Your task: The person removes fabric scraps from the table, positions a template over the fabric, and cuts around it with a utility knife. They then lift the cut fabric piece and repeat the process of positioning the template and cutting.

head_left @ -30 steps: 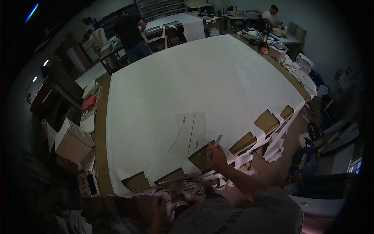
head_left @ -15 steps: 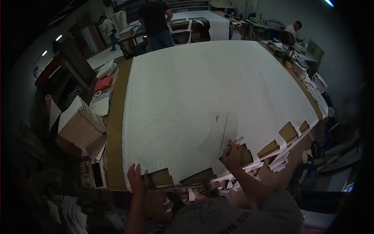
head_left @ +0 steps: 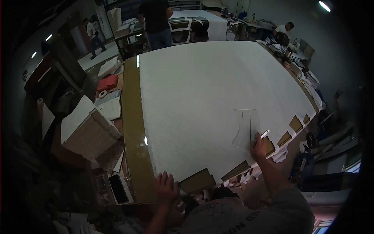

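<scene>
A large sheet of white cloth (head_left: pixel 187 89) covers the table in front of me. My left hand (head_left: pixel 166 189) rests on its near left corner, fingers stretched out. A clear template (head_left: pixel 243 126), edged with dark lines and with one curved side, lies on the cloth near the notched front edge. My right hand (head_left: pixel 258 147) is at the template's lower right corner, its fingers closed around a slim white pen-like tool (head_left: pixel 265 133) that points up and right. Whether this hand also grips the template is hard to make out.
Brown board (head_left: pixel 132 117) shows along the left side and through cut-outs (head_left: pixel 197 180) in the cloth's front edge. A phone (head_left: pixel 118 189), a tape roll (head_left: pixel 102 94) and a box-like stack (head_left: pixel 91 128) stand left. People (head_left: pixel 156 23) are across the room. Scraps (head_left: pixel 279 155) hang at right.
My view has turned, so the table, both hands and the template appear shifted to the right. Both hands keep about the same places on the cloth. The person at far left has taken a stride.
</scene>
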A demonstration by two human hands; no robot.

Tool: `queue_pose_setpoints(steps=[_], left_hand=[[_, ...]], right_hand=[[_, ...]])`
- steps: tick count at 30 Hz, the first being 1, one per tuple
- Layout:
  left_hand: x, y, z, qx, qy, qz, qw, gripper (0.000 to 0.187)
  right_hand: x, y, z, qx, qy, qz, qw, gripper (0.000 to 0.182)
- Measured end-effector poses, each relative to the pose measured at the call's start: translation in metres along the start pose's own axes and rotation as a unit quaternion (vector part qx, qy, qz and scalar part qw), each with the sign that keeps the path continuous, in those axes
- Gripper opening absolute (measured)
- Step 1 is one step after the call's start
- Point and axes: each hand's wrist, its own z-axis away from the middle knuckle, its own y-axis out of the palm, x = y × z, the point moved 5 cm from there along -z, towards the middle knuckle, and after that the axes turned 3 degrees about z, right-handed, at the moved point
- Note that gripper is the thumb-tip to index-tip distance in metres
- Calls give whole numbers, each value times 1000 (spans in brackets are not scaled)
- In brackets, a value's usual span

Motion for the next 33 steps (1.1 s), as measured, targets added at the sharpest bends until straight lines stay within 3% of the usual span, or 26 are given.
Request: queue_pose_setpoints(steps=[5,15,18,20,21,23,26,33], left_hand=[[2,0,0,-28,6,35,999,27],[11,11,5,-46,21,7,999,22],[10,8,6,-48,-21,16,999,35],[12,3,9,-71,-102,-79,989,61],[2,-7,6,-73,-108,-84,988,61],[-3,-26,4,11,-335,-111,936,83],[22,-16,28,-5,-352,-22,936,81],[40,-9,34,76,-403,-37,911,56]], right_hand=[[-2,1,-1,2,6,18,1000,65],[-4,0,1,-1,26,-43,999,69],[-7,-2,1,-5,30,-87,996,70],[-10,1,3,-13,26,-107,994,71],[-13,1,3,-23,22,-118,993,72],[-10,-1,2,-14,28,-116,993,70],[-9,-6,-1,-5,29,-118,993,65],[-10,-5,0,-15,-3,-118,993,52]])
